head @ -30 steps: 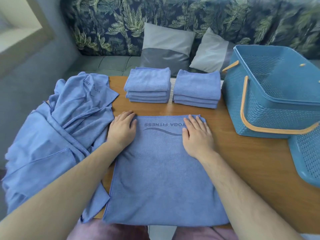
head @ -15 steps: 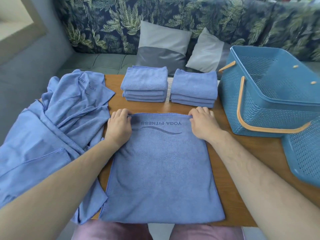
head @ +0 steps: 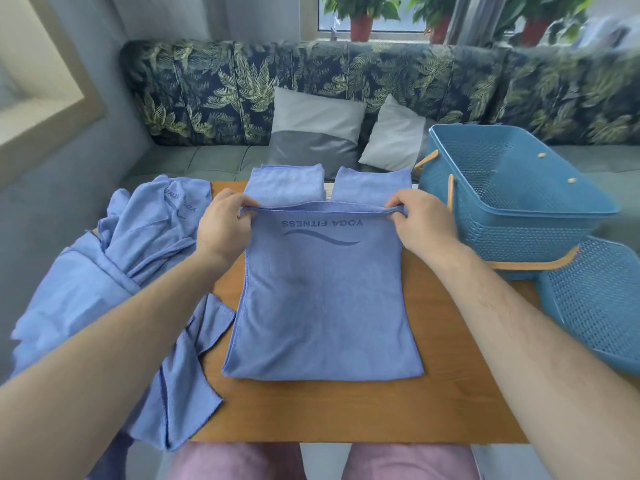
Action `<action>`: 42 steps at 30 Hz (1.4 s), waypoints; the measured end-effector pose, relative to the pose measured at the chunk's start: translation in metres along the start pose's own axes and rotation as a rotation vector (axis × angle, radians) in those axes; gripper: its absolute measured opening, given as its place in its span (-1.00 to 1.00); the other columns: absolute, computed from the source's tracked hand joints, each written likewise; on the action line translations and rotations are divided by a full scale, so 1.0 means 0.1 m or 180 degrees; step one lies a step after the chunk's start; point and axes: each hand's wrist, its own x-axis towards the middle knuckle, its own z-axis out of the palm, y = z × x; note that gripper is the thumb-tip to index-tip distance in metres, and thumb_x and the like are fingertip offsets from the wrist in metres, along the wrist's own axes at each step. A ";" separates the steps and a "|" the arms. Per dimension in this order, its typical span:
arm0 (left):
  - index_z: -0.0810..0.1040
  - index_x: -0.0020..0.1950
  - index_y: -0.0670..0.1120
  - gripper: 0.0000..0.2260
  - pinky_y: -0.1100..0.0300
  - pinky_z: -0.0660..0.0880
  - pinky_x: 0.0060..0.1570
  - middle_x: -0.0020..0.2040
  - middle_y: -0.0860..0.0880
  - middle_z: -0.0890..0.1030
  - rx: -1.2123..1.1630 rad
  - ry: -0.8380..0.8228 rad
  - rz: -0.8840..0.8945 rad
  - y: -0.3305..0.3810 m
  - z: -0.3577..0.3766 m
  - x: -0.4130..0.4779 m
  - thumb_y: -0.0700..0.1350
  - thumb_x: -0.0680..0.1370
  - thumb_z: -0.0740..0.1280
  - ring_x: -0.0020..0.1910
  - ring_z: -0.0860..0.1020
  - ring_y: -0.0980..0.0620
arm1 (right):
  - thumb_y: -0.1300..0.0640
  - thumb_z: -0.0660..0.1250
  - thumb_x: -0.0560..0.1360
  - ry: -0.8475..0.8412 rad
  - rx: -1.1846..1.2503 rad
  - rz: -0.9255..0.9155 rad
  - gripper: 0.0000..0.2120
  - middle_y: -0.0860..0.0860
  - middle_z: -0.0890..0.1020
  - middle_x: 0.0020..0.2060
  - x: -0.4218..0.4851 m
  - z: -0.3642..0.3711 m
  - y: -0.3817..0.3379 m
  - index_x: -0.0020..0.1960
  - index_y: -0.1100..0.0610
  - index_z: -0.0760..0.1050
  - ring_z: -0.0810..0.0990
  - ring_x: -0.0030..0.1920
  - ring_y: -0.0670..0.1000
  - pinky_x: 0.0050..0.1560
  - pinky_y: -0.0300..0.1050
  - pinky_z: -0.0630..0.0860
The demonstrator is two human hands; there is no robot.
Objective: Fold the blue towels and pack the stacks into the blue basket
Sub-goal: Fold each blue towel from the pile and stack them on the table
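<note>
Wooden table [head: 346, 410]: left hand [head: 221, 228], right hand [head: 424, 226] pinch towel [head: 322, 306], 2 far corners.

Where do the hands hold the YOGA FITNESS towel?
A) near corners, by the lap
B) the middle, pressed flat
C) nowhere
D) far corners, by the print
D: the left hand and right hand each pinch a far corner of the YOGA FITNESS towel, beside the print.
</note>
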 end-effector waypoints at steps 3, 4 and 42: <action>0.63 0.02 -0.02 -0.85 0.30 0.43 -0.10 0.03 0.07 0.59 -0.0349 0.0078 -0.0078 0.09 -0.16 -0.25 -0.23 0.58 0.31 -0.14 0.59 0.17 | 0.26 0.33 0.49 0.0089 0.0418 0.0104 -0.83 -0.12 0.59 -0.22 -0.24 -0.10 -0.03 -0.09 0.00 0.57 0.62 -0.11 0.07 -0.14 -0.05 0.47; 0.62 0.01 0.00 -0.82 0.25 0.49 -0.07 0.02 0.08 0.61 -0.0509 0.0074 -0.0149 0.11 -0.21 -0.37 -0.25 0.58 0.30 -0.15 0.62 0.17 | 0.27 0.33 0.48 0.0128 0.0552 0.0161 -0.83 -0.11 0.58 -0.26 -0.35 -0.12 -0.04 -0.09 0.00 0.56 0.63 -0.16 0.06 -0.17 -0.06 0.48; 0.32 0.57 0.06 -0.53 -0.05 0.03 0.55 0.61 0.04 0.23 0.0514 -0.1486 0.0465 0.44 0.48 -1.77 0.08 0.66 0.22 0.62 0.06 -0.06 | 0.01 0.05 0.69 -0.0887 -0.0593 0.0089 -0.48 0.00 0.06 0.65 -1.92 0.73 -0.72 0.64 -0.01 0.15 -0.09 0.64 0.14 0.61 0.12 -0.12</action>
